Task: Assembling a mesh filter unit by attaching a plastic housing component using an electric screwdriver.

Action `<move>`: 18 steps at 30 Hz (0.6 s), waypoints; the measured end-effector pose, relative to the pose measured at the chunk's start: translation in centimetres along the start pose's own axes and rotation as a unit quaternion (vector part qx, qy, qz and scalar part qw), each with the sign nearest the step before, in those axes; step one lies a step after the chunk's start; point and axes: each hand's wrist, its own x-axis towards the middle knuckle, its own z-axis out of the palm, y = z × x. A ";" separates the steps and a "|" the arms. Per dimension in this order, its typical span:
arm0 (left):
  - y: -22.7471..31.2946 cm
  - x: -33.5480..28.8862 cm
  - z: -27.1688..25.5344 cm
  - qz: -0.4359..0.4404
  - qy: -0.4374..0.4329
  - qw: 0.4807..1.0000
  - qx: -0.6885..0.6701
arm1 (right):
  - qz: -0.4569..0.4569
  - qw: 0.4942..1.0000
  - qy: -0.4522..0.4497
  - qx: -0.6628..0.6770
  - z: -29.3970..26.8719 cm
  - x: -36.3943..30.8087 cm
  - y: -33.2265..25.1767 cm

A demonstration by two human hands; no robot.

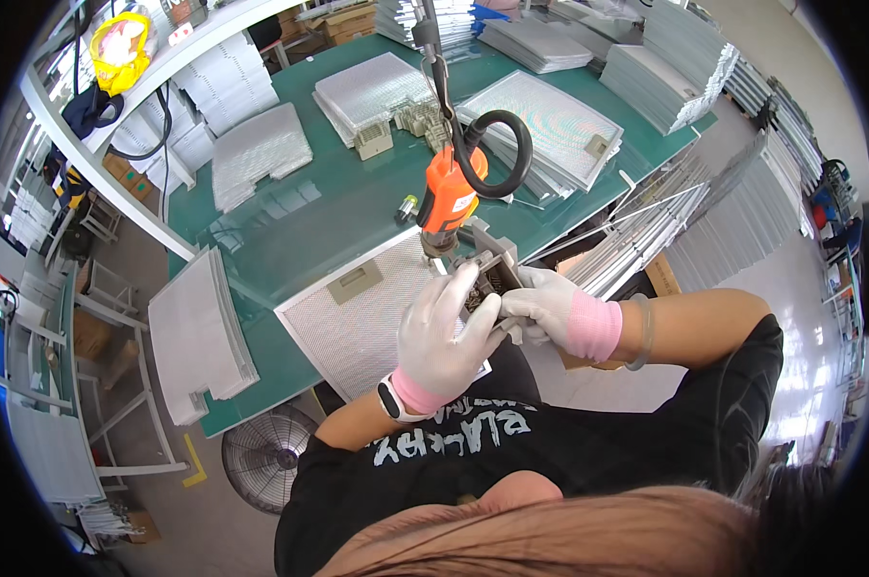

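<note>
Both my hands wear white gloves with pink cuffs and meet over the near edge of the table. My left hand (436, 338) has its fingers and thumb closed around the near side of a small grey box-like part (501, 272), with small dark pieces inside it. From the right, my right hand (548, 310) grips the same part. Just beyond the fingers hangs an orange power screwdriver (450, 192), its tip close to the left fingertips. Under my left hand lies a framed mesh panel (353, 322) with a beige recessed handle (355, 282).
On the green table (261, 255) lie mesh panel stacks (367, 87), beige plastic parts (374, 139) and a grey sheet stack (199, 332). More framed panels (545, 120) rest at the far right. A floor fan (266, 457) stands at the left; metal strips (636, 226) lie to the right.
</note>
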 end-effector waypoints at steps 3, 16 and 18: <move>0.5 -0.4 -0.3 -0.040 -0.040 0.998 -0.006 | 0.007 1.000 -0.014 -0.007 -0.1 0.3 0.3; -0.2 -1.4 0.7 -0.135 0.010 0.989 -0.066 | 0.017 1.000 -0.014 0.017 0.1 0.3 0.2; -0.4 -1.5 0.8 -0.159 0.010 0.984 -0.074 | 0.021 1.000 -0.017 0.016 0.0 0.3 0.0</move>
